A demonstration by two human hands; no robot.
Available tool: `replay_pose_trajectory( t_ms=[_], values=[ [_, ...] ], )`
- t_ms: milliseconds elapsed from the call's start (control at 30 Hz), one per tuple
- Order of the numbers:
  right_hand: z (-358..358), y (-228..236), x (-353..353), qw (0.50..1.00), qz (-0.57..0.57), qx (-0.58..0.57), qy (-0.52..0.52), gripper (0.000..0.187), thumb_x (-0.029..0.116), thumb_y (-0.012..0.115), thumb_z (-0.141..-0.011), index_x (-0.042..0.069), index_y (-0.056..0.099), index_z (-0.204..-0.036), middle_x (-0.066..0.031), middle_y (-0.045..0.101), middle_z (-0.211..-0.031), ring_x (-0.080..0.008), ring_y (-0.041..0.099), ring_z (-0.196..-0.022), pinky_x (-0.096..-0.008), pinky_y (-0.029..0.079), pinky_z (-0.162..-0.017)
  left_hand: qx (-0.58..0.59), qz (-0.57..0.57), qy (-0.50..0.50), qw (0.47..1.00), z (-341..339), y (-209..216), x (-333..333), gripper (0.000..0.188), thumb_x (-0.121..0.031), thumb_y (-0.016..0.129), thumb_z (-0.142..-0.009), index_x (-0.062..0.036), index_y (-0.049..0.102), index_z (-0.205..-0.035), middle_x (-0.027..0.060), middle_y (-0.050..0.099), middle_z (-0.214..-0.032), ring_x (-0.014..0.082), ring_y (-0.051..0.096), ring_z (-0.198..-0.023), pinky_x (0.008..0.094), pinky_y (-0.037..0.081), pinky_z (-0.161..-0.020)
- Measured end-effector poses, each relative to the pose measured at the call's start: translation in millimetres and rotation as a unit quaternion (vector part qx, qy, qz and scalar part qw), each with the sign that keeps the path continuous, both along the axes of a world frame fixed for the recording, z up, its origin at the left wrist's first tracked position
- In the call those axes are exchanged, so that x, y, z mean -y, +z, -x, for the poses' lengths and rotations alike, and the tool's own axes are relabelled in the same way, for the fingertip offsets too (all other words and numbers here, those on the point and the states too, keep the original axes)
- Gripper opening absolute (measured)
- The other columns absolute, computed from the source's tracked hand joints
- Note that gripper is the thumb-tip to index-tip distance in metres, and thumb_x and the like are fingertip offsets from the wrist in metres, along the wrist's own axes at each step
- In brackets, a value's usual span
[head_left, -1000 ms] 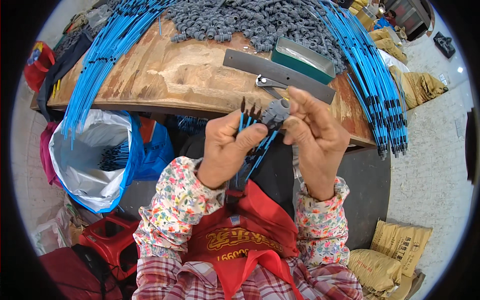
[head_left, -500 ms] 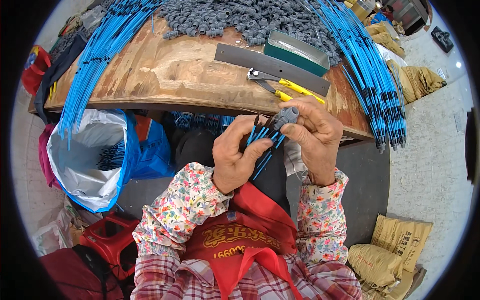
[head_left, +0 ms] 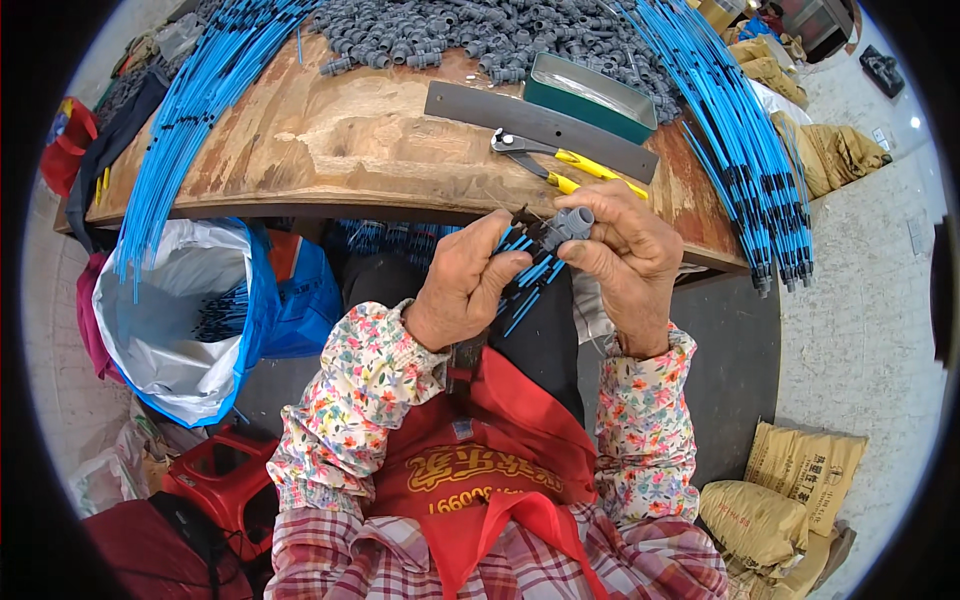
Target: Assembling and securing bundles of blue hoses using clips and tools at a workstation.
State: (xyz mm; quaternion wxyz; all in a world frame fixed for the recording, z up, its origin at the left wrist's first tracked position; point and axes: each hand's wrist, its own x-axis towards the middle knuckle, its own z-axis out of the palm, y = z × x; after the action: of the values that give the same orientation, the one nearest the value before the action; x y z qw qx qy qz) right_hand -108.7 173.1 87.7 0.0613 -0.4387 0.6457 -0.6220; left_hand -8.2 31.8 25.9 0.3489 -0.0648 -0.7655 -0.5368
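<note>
In front of the table's near edge, my right hand (head_left: 632, 262) pinches a grey threaded plastic connector (head_left: 573, 223) between thumb and fingers. Several short blue wires (head_left: 522, 305) with black ends run from beside the connector down to the left. My left hand (head_left: 458, 285) is closed on these blue wires, thumb against fingers. Its fingertips are partly hidden, and I cannot tell how the wires sit in the connector. Just beyond my right hand, pliers (head_left: 560, 160) with yellow handles lie on the wooden table (head_left: 330, 150).
Grey connectors (head_left: 420, 40) are heaped at the back of the table. A flat metal bar (head_left: 470, 108) lies before a green tray (head_left: 590, 97). Long blue wires lie in bundles (head_left: 195, 120) left and right (head_left: 745, 170). A white-lined bag (head_left: 165, 320) and red stool (head_left: 220, 480) stand left.
My left hand has drawn slightly left, away from the connector, and its thumb sits further from it. The right hand keeps its hold nearly in place.
</note>
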Motion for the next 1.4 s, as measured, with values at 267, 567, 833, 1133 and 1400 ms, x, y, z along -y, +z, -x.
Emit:
replay_pose_trajectory(
  t_ms=[267,567,833,1133,1400],
  values=[
    [-1,2,1,0.999,0.000,-0.018,0.027,0.030,0.004,0.076,-0.068,-0.001,0.067,-0.096,-0.0023,0.057,-0.083,-0.0073,0.045,-0.062,-0.0216,0.037,-0.054,0.019,-0.023,-0.053,0.998,-3,1,8,0.026,-0.018,0.057,-0.091,0.0054,0.052,-0.101,0.0120,0.050,-0.073,0.0237,0.051,-0.063,0.0302,0.041,-0.057],
    [12,-1,4,0.988,0.022,-0.028,0.149,0.029,0.007,0.074,-0.070,-0.001,0.067,-0.097,-0.0027,0.058,-0.087,-0.0071,0.044,-0.064,-0.0214,0.034,-0.055,0.018,-0.164,-0.162,0.973,-9,-3,1,0.028,-0.026,0.055,-0.094,0.0018,0.057,-0.096,0.0009,0.049,-0.068,0.0076,0.045,-0.061,0.0222,0.038,-0.055],
    [11,-6,2,0.988,-0.006,0.048,0.146,0.035,0.015,0.076,-0.070,-0.005,0.066,-0.098,-0.0057,0.057,-0.095,-0.0096,0.049,-0.076,-0.0210,0.038,-0.063,0.049,-0.131,-0.138,0.981,-14,1,8,0.027,-0.024,0.054,-0.094,0.0022,0.058,-0.095,0.0005,0.050,-0.066,0.0080,0.045,-0.057,0.0225,0.038,-0.052],
    [0,8,3,0.985,-0.035,-0.148,0.087,0.036,0.007,0.074,-0.072,-0.001,0.064,-0.106,-0.0053,0.059,-0.094,-0.0077,0.045,-0.067,-0.0220,0.039,-0.058,0.090,-0.181,-0.130,0.971,-18,13,4,0.024,-0.021,0.054,-0.094,0.0024,0.058,-0.092,0.0043,0.048,-0.064,0.0105,0.046,-0.056,0.0245,0.038,-0.051],
    [-42,-12,14,0.995,0.094,0.029,-0.031,0.040,0.003,0.074,-0.073,-0.003,0.062,-0.110,-0.0065,0.060,-0.099,-0.0084,0.053,-0.078,-0.0206,0.044,-0.065,0.016,-0.089,0.034,0.995,-24,20,-14,0.016,-0.013,0.055,-0.092,0.0034,0.057,-0.091,0.0115,0.047,-0.066,0.0238,0.048,-0.055,0.0305,0.039,-0.051]
  ],
)
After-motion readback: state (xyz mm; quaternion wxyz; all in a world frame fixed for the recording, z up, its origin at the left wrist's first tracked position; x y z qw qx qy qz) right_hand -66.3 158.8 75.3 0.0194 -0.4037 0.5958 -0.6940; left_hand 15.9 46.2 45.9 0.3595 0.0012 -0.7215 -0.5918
